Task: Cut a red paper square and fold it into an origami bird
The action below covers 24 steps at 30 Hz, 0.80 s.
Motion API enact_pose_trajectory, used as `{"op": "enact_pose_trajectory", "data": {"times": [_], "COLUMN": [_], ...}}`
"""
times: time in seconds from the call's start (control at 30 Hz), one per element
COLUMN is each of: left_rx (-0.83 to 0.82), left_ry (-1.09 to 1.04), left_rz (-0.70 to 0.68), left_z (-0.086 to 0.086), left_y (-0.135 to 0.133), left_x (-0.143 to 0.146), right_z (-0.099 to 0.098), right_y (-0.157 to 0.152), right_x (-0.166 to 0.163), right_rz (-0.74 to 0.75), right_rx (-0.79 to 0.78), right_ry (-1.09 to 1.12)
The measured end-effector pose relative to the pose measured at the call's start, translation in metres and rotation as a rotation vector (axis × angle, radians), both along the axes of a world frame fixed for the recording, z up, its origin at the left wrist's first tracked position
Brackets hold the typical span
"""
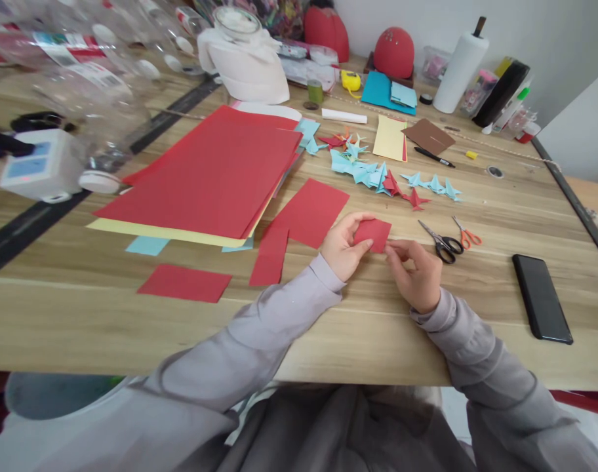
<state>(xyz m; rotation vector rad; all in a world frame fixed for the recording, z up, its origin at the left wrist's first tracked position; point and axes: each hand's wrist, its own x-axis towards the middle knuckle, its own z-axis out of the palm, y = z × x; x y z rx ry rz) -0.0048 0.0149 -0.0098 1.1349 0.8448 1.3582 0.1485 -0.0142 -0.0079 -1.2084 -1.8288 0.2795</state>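
A small folded red paper piece (374, 234) lies on the wooden table (328, 314) between my hands. My left hand (345, 247) grips its left edge, thumb under and fingers curled over it. My right hand (416, 274) pinches its lower right corner with fingertips pressed together. Both arms wear grey sleeves. A larger cut red sheet (301, 219) lies just left of my left hand.
A stack of red and yellow sheets (205, 177) lies at the left; a red strip (185, 283) in front. Folded blue and red paper cranes (387, 177) sit behind. Two scissors (449, 239) and a black phone (541, 298) lie right. Plastic bottles (97, 72) crowd the far left.
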Motion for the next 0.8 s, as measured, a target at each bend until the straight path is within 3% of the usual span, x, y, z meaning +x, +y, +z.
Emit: {"op": "enact_pose_trajectory", "data": {"times": [0.23, 0.47, 0.8], "left_rx": [-0.112, -0.067, -0.143], "left_ry": [-0.038, 0.025, 0.032], "left_rz": [-0.182, -0.09, -0.119], "left_z": [-0.002, -0.005, -0.003], "left_y": [-0.003, 0.001, -0.003], "left_x": [0.001, 0.001, 0.001], "right_z": [-0.001, -0.002, 0.003], "right_y": [0.008, 0.009, 0.014], "right_x": [-0.002, -0.003, -0.002], "right_rz": [0.02, 0.095, 0.176], "right_rx": [-0.338, -0.357, -0.49], "right_ry": [0.379, 0.51, 0.707]}}
